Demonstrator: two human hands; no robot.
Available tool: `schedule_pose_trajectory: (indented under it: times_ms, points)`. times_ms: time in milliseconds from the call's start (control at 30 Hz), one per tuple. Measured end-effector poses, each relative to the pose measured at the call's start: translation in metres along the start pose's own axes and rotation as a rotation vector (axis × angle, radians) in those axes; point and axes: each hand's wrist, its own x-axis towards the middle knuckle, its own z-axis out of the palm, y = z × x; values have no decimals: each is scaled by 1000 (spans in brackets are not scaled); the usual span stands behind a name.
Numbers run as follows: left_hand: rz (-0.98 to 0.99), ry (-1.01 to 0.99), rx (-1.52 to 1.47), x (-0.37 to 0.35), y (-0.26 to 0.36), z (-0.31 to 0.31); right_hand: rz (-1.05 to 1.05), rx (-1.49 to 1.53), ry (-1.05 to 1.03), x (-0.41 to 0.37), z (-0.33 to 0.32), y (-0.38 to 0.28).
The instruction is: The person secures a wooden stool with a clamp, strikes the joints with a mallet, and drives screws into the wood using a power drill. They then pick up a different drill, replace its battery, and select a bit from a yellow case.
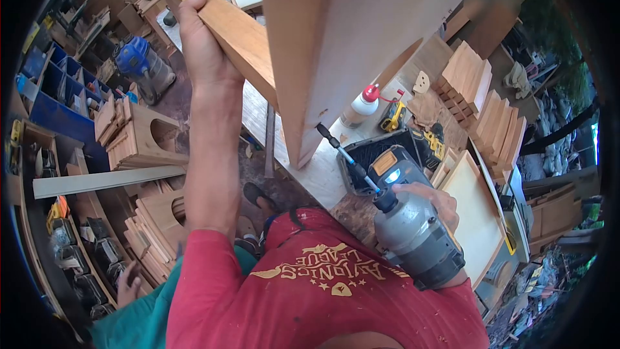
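My left hand [205, 45] is wrapped round a wooden rail [236, 35] at the upper left, thumb on its top face. The rail meets a tall wooden panel [323, 52] that stands upright over the workbench. In my right hand [434, 201] is a grey power driver [416, 232], most of the fingers hidden behind it. Its long bit [349, 158] points up and left, the tip close to small marks near the panel's lower edge; whether it touches cannot be told.
On the workbench [290, 148] are a red-capped glue bottle [360, 106], yellow drills [431, 145], an open black case [345, 167] and stacked wood [465, 81]. A co-worker's hand [128, 284] shows at lower left by cut panels [152, 229]. A blue vacuum [143, 68] stands on the floor.
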Motion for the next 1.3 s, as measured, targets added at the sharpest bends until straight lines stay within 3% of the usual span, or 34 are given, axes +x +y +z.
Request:
schedule_pose_trajectory:
  times_ms: [67, 167, 300, 333, 433, 500, 533, 667, 900, 1067, 1100, 1167, 1200, 1267, 1300]
  points:
    - [-9, 176, 128, 12, -8, -2, 33, 62, 5, 3, 2, 6]
    - [157, 20, 230, 17, -9, -8, -23, -161, 77, 6, 11, 4]
    - [14, -27, 42, 28, -6, -21, 7, -285, 32, 11, 10, -6]
    - [10, 41, 74, 21, -5, -8, 8, -302, 19, 9, 10, -3]
    - [-86, -18, 106, 30, -4, -29, 33, -205, 17, 13, 12, -4]
    - [9, 94, 129, 24, -9, -16, -7, -368, -86, 11, 9, -8]
    - [38, 106, 135, 23, -10, -15, -149, -521, -66, 10, 9, -8]
    - [70, 72, 125, 20, -9, -11, 1, -187, 58, 4, 17, 1]
    - [133, 81, 34, 13, -12, -3, -28, -426, -18, 1, 13, 5]
    - [75, 55, 29, 12, -10, -6, 482, 19, 65, -22, 14, 35]
    - [81, 70, 30, 14, -10, -6, 474, -47, 53, -20, 15, 35]
    - [97, 99, 47, 17, -13, -7, 578, 123, 126, -20, 19, 34]
    - [112, 112, 58, 18, -14, -6, 680, 357, 209, -19, 22, 36]
    - [127, 128, 71, 19, -15, -7, 571, 281, 247, -21, 26, 47]
    - [121, 128, 76, 20, -15, -7, 365, -23, 200, -27, 29, 58]
